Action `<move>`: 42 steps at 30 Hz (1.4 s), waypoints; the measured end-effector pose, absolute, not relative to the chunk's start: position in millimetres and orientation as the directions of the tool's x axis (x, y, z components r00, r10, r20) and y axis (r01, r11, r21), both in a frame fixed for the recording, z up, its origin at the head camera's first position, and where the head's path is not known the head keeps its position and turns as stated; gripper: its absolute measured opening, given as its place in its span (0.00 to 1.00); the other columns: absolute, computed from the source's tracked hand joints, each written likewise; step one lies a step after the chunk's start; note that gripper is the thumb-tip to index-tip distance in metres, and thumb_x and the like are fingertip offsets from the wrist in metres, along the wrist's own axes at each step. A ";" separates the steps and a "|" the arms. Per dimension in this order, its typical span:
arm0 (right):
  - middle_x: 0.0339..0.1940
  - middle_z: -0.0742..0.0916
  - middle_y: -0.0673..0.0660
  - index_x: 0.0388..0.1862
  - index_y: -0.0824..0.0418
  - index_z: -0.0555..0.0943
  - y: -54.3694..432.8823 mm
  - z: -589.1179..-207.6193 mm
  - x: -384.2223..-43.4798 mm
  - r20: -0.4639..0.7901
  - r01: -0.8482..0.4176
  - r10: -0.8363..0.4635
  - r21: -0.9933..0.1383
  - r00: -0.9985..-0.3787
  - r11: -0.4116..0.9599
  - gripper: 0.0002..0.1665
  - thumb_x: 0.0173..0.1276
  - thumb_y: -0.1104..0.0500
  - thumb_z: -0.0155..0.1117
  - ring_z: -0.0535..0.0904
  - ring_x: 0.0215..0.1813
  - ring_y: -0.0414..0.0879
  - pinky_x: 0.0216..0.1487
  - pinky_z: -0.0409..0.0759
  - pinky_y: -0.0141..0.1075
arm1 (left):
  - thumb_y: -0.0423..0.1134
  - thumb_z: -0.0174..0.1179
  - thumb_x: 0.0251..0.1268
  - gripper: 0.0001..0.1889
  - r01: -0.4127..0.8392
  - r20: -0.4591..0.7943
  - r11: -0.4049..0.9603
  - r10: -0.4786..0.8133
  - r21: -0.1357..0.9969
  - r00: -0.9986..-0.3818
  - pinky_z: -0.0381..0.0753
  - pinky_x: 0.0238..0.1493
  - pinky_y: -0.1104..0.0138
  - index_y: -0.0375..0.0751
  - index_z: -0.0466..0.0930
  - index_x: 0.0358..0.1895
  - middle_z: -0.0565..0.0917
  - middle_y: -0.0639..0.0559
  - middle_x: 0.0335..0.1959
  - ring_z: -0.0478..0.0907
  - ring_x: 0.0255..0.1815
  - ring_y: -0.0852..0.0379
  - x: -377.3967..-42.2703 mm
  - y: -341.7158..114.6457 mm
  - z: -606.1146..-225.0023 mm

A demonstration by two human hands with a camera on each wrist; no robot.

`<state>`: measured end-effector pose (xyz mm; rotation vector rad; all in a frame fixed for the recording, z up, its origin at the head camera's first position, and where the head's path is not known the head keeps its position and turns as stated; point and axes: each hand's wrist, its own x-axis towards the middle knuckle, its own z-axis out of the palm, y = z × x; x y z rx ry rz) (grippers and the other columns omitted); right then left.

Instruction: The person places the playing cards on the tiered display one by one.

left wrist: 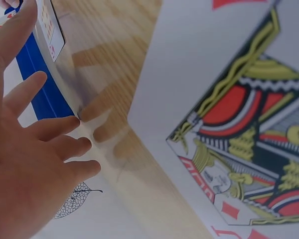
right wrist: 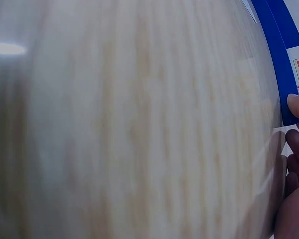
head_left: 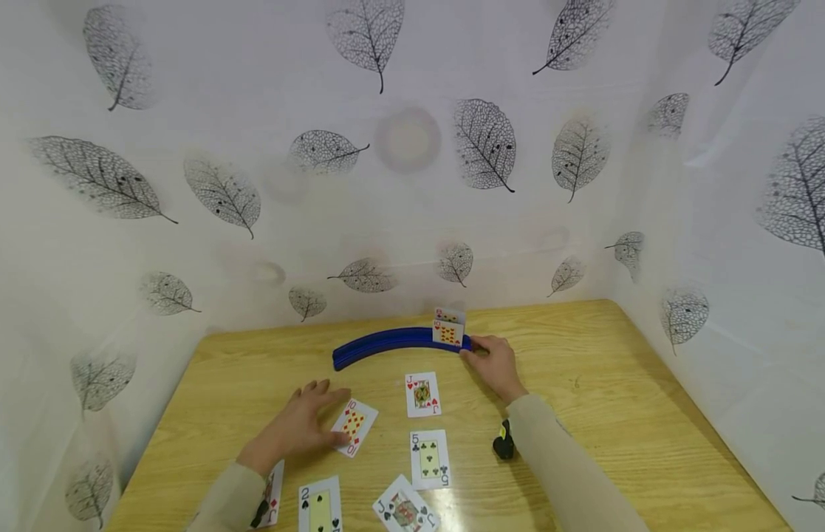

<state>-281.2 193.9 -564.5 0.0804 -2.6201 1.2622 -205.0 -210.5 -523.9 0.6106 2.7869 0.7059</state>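
Note:
A curved blue card holder (head_left: 379, 344) lies toward the back of the table. Its right end is pinched by my right hand (head_left: 497, 364), whose thumb (right wrist: 298, 105) presses the front side. Standing in the slots by that end are a ten of hearts (head_left: 447, 335) and another card (head_left: 451, 315) partly hidden behind it. My left hand (head_left: 304, 423), fingers spread and grasping nothing, hovers over the left edge of a ten of diamonds (head_left: 356, 425). A jack of diamonds (left wrist: 249, 134) fills much of the left wrist view, near that wrist.
Face up on the wooden table (head_left: 585, 369) lie a jack of hearts (head_left: 422, 394), a five of clubs (head_left: 429, 459), a jack of spades (head_left: 405, 508) and a two of spades (head_left: 320, 508). A leaf-patterned white curtain (head_left: 412, 214) surrounds the table's back and sides.

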 end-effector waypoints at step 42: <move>0.52 0.90 0.66 0.61 0.69 0.85 195.9 -565.4 -281.4 0.227 -0.151 0.042 -0.764 -0.973 0.628 0.26 0.69 0.56 0.76 0.80 0.57 0.62 0.63 0.76 0.56 | 0.53 0.79 0.58 0.41 0.331 -0.112 0.799 0.439 0.502 -0.891 0.47 0.71 0.17 0.43 0.74 0.73 0.64 0.27 0.80 0.53 0.81 0.19 -201.7 -205.1 -522.9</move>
